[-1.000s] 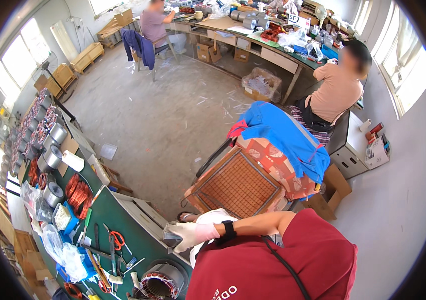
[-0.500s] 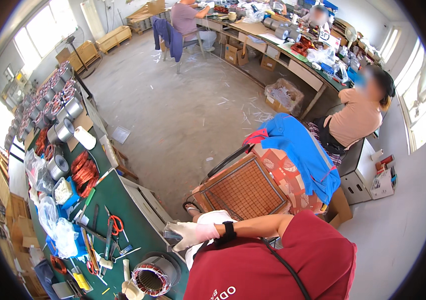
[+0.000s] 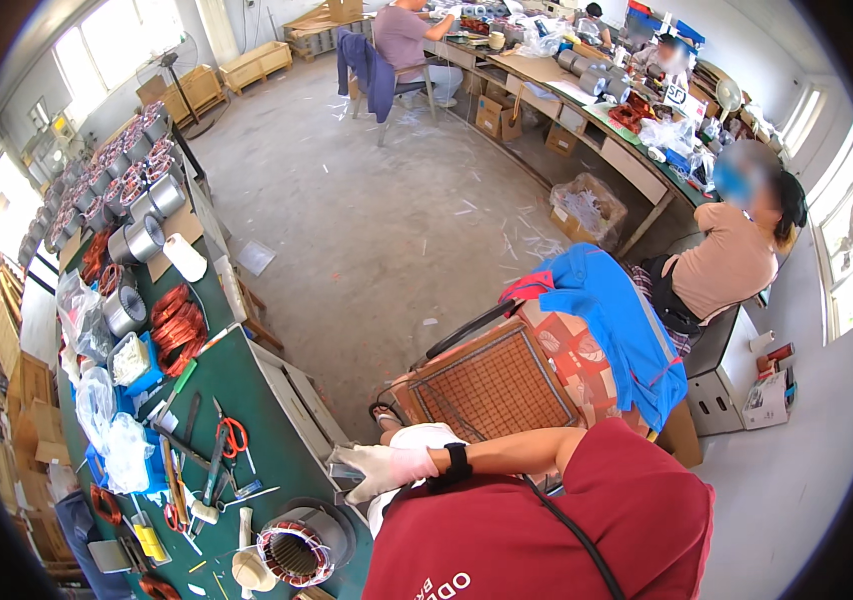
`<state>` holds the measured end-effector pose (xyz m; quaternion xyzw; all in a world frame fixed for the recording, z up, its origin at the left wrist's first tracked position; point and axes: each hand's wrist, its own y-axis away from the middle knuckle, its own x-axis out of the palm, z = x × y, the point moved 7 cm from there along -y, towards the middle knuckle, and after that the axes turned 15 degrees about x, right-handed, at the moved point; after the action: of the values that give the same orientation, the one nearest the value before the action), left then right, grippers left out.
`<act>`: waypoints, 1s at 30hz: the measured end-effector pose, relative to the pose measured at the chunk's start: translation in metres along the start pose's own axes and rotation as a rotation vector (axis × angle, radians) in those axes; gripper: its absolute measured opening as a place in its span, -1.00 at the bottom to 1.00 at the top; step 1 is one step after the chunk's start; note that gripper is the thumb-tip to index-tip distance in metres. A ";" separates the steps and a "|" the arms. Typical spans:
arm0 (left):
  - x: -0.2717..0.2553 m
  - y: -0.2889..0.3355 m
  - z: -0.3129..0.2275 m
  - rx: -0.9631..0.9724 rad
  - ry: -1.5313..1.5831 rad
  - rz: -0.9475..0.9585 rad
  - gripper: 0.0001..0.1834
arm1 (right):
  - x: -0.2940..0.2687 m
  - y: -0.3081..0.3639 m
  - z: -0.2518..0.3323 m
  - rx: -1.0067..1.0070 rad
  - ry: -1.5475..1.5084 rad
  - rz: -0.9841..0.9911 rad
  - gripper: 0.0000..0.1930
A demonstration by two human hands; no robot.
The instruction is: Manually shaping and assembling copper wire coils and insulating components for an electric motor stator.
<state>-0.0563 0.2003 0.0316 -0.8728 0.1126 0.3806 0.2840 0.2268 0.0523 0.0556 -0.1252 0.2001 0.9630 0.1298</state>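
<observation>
The left hand is out of sight. The gloved right hand (image 3: 384, 472) is by a hard-to-see grey thing (image 3: 344, 469) at the right edge of the green table (image 3: 282, 450); I can't tell if its fingers grip. White bits (image 3: 510, 246) dot the grey floor (image 3: 327, 240).

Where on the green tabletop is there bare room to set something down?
The widest bare patch of green tabletop lies between the orange-handled scissors and the edge near the gloved right hand, bordered in view by a thin pale strip above and the wound metal stator below. Farther left is crowded: plastic bags, a blue tray and tools lie close together.
</observation>
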 end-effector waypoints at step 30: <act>0.013 -0.017 -0.075 0.290 -0.245 0.261 -0.67 | -0.028 0.002 0.075 -0.028 -0.605 0.343 -0.51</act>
<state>0.0047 0.1707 0.0697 -0.7482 0.2427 0.4970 0.3664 0.2384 0.0767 0.1313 0.1994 0.1578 0.9670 0.0178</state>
